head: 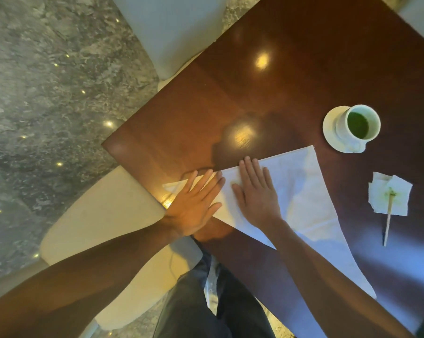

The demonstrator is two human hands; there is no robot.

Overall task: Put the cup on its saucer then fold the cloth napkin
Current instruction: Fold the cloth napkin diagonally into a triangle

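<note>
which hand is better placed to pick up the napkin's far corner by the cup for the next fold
Right. The right hand lies flat mid-napkin, nearer that corner; the left hand presses the opposite tip at the table edge, so it can anchor.

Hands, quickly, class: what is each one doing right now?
Left hand: open, fingers straight, pressing flat on the napkin.
Right hand: open, fingers straight, also flat on the napkin.

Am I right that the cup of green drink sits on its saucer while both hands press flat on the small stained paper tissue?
Not quite. The head view shows the cup on its saucer, but the left hand and right hand press flat on the large white cloth napkin. The stained paper tissue lies untouched, apart.
</note>
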